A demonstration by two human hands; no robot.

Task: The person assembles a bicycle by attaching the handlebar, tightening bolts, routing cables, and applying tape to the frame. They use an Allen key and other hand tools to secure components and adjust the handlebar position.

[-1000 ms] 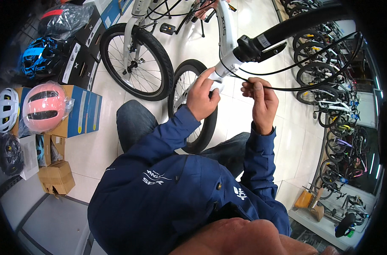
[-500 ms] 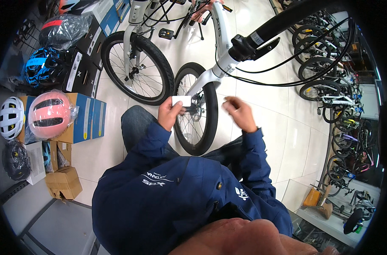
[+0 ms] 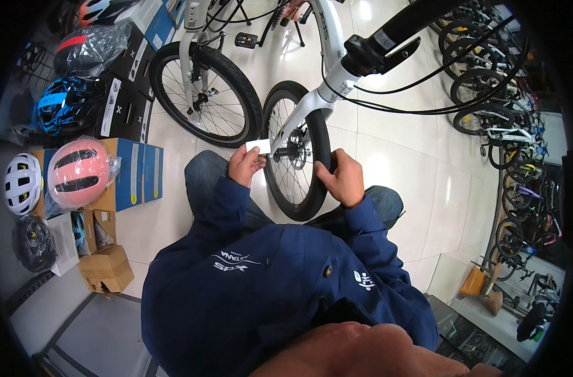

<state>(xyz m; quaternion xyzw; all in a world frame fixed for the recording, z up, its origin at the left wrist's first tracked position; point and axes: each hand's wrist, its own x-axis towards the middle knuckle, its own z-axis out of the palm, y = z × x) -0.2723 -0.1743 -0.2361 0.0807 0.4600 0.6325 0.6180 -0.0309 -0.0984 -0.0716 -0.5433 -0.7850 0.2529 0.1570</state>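
A small white card (image 3: 258, 146) is pinched between the thumb and fingers of my left hand (image 3: 245, 166). That hand is closed, just left of the white bicycle's front wheel (image 3: 325, 141). My right hand (image 3: 345, 180) grips the right side of the tyre. Its thumb lies on the tread and its forefinger is bent beside it; the other fingers are partly hidden. Spokes and a dark hub (image 3: 291, 152) show between my hands. Above the wheel rise the white fork (image 3: 296, 122) and the black stem (image 3: 369, 55) with its cables.
A second bicycle's wheel (image 3: 239, 81) stands close on the left. Bagged helmets, among them a pink one (image 3: 79, 173), sit by blue and black boxes. A torn carton (image 3: 106, 269) lies below them. Rows of bicycles (image 3: 481, 119) line the right side, beyond the pale tiled floor (image 3: 418, 169).
My right hand has moved left and down onto the tyre, where before it hovered to the right of the wheel. My left hand still holds the card, slightly further left.
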